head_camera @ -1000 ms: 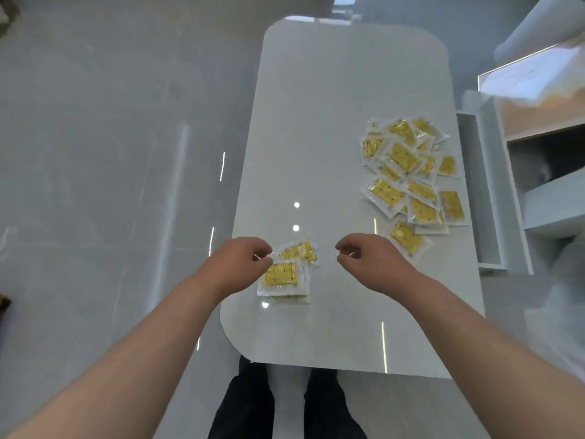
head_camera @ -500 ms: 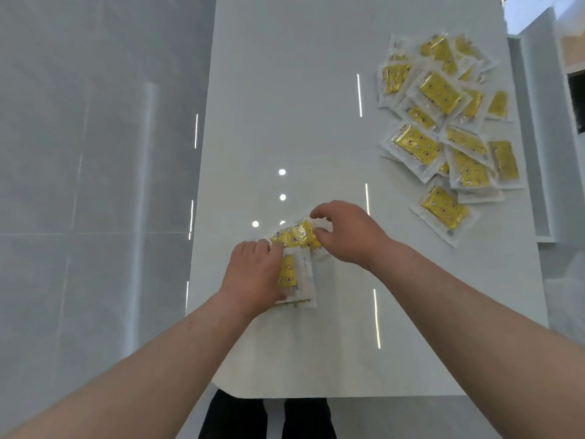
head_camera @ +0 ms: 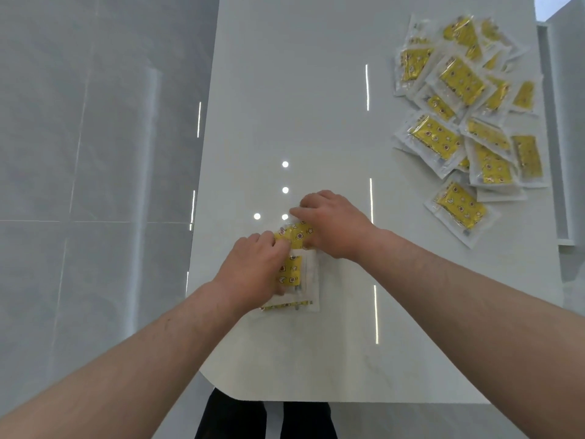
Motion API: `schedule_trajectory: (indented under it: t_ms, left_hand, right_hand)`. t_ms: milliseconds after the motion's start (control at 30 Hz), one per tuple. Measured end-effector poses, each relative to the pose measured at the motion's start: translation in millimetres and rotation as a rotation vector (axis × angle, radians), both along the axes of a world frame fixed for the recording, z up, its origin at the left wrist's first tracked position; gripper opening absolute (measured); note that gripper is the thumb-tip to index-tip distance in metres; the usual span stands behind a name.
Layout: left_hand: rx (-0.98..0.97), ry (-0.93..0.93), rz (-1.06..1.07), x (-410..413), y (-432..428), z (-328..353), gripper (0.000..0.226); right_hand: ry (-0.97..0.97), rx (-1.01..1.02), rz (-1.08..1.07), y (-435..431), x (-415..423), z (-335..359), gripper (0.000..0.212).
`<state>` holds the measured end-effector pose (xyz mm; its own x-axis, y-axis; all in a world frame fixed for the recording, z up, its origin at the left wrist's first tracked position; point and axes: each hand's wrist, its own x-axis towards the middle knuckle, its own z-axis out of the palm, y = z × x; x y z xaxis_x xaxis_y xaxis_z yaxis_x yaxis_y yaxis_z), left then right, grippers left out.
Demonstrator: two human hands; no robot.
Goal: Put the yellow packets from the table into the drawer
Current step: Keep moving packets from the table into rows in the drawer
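Observation:
A small stack of yellow packets [head_camera: 297, 277] in clear wrappers lies near the front left of the white table [head_camera: 300, 90]. My left hand [head_camera: 253, 267] presses down on the stack's left side, covering part of it. My right hand [head_camera: 332, 223] grips the far packet [head_camera: 292, 234] of the stack, fingers curled over its top edge. A loose pile of several yellow packets [head_camera: 465, 112] lies spread at the far right of the table. The open white drawer [head_camera: 557, 128] runs along the table's right edge, only partly in view.
Glossy grey floor tiles [head_camera: 95, 185] lie to the left of the table. Ceiling lights reflect on the tabletop as dots and lines. My dark trouser legs [head_camera: 262, 419] show below the table's near edge.
Both hands came down from above the table onto the small stack. The left now presses it and the right has closed on its far packet. The camera tilted down and closer.

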<state>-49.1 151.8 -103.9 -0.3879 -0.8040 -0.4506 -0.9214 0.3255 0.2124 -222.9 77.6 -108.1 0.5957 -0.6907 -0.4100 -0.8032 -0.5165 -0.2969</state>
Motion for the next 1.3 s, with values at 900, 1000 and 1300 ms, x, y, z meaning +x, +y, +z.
schedule_trajectory:
  t_ms: [900,1000,1300]
  left_hand:
    - [0.477,0.571,1.041,103,-2,24,0.017]
    - [0.460,0.571,1.052,104,0,20,0.017]
    - [0.446,0.533,1.030,104,1,17,0.020]
  right_hand:
    - [0.136,0.442,-0.139,67,49,25,0.022]
    - [0.179,0.358,-0.357,83,56,20,0.024]
    - [0.201,0.183,-0.529,114,67,13,0.064]
